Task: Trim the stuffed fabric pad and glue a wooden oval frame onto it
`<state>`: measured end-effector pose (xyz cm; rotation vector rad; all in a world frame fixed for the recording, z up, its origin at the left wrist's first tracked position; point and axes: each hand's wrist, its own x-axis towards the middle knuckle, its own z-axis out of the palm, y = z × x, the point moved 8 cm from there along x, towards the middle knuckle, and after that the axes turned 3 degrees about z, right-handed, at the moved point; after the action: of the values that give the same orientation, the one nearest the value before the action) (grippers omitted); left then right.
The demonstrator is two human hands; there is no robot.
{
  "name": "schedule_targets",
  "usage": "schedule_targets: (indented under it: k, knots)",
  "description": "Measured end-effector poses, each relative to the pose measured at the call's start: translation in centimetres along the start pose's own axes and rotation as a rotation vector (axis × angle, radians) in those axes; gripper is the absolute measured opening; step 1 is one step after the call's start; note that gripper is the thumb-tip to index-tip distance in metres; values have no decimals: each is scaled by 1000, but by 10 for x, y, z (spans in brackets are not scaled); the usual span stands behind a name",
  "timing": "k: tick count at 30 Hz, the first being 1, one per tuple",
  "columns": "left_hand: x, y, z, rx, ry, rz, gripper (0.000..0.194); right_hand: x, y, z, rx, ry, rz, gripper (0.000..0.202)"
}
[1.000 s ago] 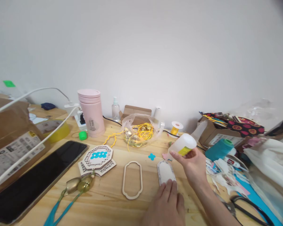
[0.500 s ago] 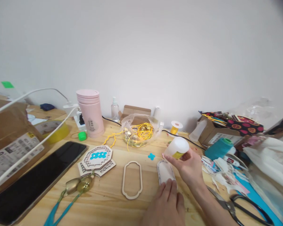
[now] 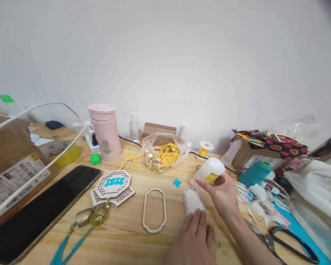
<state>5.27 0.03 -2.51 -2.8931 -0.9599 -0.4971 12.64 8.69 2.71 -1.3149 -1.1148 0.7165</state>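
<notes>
My right hand (image 3: 224,193) is closed around a white plastic glue bottle (image 3: 208,171) with a yellow label, tilted with its lower end towards me; its tip is hard to make out. Just below lies a white panel with a patterned wooden rim (image 3: 193,200). The fingers of my left hand (image 3: 194,235) rest flat on its near end and cover it. To the left is an empty wooden frame (image 3: 154,210). A blue flower cutout (image 3: 177,183) lies beyond the panel, and a pink cutout (image 3: 192,182), partly hidden, sits beside the bottle.
Left are a layered wooden ornament (image 3: 114,186) with bells (image 3: 84,217), a phone (image 3: 41,213) and a pink tumbler (image 3: 106,132). A plastic bag with yellow cord (image 3: 167,152) stands behind. Scissors (image 3: 267,239), teal thread (image 3: 255,175) and a filled carton (image 3: 262,156) are right.
My right hand has shifted the bottle slightly right and up, away from the panel, so more of the pink cutout shows. My left hand stays on the panel.
</notes>
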Motion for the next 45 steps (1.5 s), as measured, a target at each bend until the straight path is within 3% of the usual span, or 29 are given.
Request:
schedule_targets:
  k: [7, 15, 22, 26, 30, 35, 41, 45]
  knots:
    - [3, 0, -6, -63, -124, 11, 34, -5, -1, 7, 20, -26, 8, 35]
    - [5, -1, -6, -88, -192, -13, 35, -5, -9, 2, -55, -2, -33, 34]
    - [1, -1, -4, -102, -267, -3, 36, -7, -9, 11, 12, -61, -32, 34]
    - [2, -1, -7, -91, -259, 10, 36, -5, -5, 7, 19, -19, -5, 34]
    - [4, -1, -6, -97, -264, 23, 38, -5, -5, 11, 50, -67, 5, 36]
    - [4, -1, -5, -45, -215, 30, 37, -5, -1, 8, 76, -18, 32, 36]
    - [3, -3, -5, -34, -83, 18, 33, -5, -1, 11, 98, -41, 36, 35]
    - [3, -5, -3, -41, -70, 7, 32, -5, 0, 12, 114, -57, 34, 36]
